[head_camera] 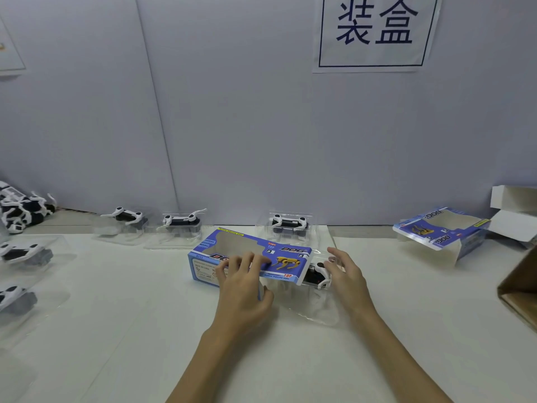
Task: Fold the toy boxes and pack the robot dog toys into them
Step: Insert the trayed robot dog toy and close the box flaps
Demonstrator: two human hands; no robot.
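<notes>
At mid-table the blue toy box (250, 257) lies lengthwise left to right; left hand (242, 289) grips its near edge; right hand (347, 274), fingers relaxed, touches the robot dog toy (318, 276) protruding from its right end

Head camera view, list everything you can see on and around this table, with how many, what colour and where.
Toy box: one, blue, centre of table, under the left hand.
Robot dog toy: one, white and black, in clear tray, sticking out of that box's right end.
Second box: one, blue, far right, open and empty.
Dogs in clear trays: three along the back wall, two at the left edge.
Pile of loose dogs: white and black, far left; count unclear.
White carton: one, far right rear.
Brown carton: one, right edge.
Sign: one, white with blue characters, on wall.
Left hand: grips the box.
Right hand: fingers against the dog's tray.
</notes>
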